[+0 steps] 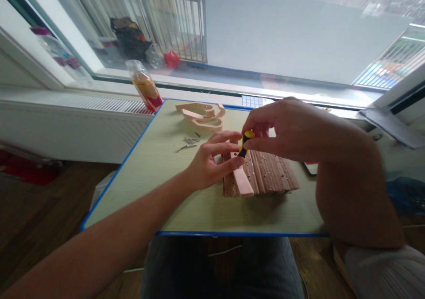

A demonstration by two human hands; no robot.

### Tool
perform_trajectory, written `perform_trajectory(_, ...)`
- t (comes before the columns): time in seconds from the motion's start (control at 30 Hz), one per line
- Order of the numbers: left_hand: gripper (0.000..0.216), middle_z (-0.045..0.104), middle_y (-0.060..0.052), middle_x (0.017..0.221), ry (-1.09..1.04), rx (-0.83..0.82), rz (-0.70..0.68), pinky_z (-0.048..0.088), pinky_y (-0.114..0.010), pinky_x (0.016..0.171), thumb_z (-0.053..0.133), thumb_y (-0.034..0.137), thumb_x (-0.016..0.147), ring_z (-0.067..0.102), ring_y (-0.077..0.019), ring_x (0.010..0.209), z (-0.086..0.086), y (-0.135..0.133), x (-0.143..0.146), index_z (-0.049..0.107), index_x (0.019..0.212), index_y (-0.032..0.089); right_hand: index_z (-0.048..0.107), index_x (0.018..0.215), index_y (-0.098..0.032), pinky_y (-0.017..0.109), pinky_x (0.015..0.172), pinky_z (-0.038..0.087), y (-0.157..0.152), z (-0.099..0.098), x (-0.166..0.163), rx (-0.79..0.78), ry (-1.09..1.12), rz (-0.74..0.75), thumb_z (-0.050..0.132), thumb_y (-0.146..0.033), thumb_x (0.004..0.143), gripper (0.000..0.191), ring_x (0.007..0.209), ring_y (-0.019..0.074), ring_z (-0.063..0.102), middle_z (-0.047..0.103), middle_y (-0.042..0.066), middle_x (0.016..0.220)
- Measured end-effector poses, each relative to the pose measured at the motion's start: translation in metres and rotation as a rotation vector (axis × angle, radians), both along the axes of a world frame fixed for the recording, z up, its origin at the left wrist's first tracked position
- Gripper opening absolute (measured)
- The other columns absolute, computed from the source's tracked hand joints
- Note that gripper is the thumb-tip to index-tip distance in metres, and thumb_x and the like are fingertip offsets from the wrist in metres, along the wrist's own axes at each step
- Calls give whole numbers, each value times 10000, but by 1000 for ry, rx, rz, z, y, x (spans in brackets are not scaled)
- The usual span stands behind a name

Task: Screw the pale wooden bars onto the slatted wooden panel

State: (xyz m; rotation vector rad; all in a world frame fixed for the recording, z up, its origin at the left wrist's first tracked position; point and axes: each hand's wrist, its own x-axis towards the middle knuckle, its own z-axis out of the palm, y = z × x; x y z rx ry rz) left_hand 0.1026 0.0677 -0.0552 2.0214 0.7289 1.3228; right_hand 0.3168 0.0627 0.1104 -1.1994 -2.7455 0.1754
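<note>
Room nearside of cardboard (268, 175); probable screws (191, 140) obstruct far left

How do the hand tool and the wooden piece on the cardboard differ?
Color: the hand tool is black and yellow; the wooden piece is pale wood.
Pose: the tool stands roughly upright, slightly tilted, in the right hand; the wooden piece lies on the cardboard.
Shared: both are at the left hand's fingers.

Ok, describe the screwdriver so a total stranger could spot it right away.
Find the blue-edged table, then the brown corrugated cardboard on it. Over the cardboard's left side, between the left hand and right hand, is the screwdriver. Yellow and black, it stands apart from the pale wooden piece below it.
</note>
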Motion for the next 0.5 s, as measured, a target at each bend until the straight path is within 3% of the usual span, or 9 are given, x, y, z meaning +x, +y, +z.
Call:
perform_trajectory(0.2, 264, 741, -123, 1415, -14, 36, -5, 498, -558, 1189, 901, 337, 859, 667, -306, 1345, 1, 0, 2, 866, 1110, 266, 710, 799, -233, 336, 623, 281, 0, -5, -4, 43, -1, -73, 718, -487, 892, 271, 613, 135, 475, 670, -7, 717)
perform_trajectory(0.5, 186, 756, -118, 1393, -41, 55, 1, 513, -543, 1159, 907, 334, 852, 677, -298, 1317, -1, 2, 5, 869, 1018, 258, 657, 719, -223, 333, 628, 221, -1, -8, -8, 99, 24, -118, 702, -503, 887, 330, 586, 121, 383, 543, -35, 617)
